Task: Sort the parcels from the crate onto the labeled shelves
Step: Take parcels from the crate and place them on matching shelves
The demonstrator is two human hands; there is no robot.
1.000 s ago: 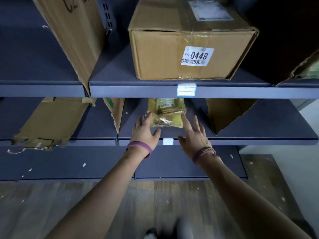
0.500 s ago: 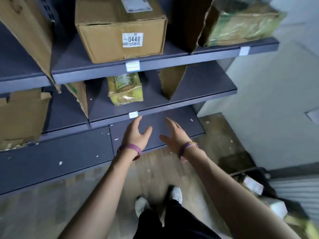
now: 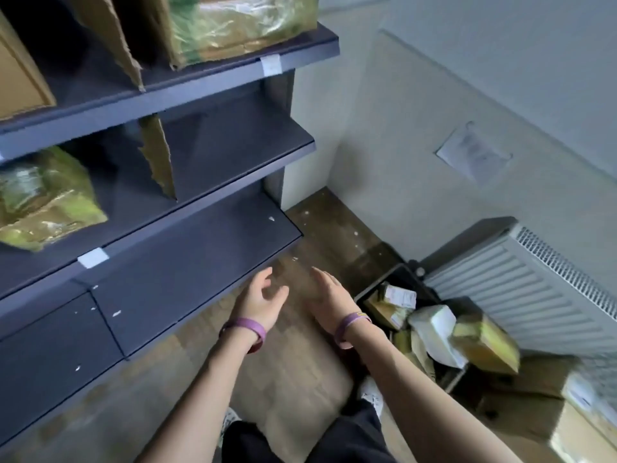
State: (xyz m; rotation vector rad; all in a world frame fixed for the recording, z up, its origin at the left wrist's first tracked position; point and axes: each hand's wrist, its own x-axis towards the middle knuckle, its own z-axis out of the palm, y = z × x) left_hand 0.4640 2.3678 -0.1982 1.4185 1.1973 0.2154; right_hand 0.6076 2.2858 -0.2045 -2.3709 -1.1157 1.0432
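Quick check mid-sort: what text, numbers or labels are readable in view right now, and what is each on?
No text is readable.
Shelf-edge tag, upper shelf: white, blank or blurred.
Shelf-edge tag, middle shelf: white, blank or blurred.
Sheet on the wall: print too blurred.
Parcel label in the crate: too small.
Wristband on the right hand: marking too small.

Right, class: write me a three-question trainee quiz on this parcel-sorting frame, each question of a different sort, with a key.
1. True or false: the left hand is holding a parcel.
2. Where is the crate? A) on a shelf B) on the floor by the radiator C) in both hands
3. Fill in: the yellow-green parcel lies on the ___ shelf.

Key: 1 false, like the right hand, it is empty. 2 B. 3 middle.
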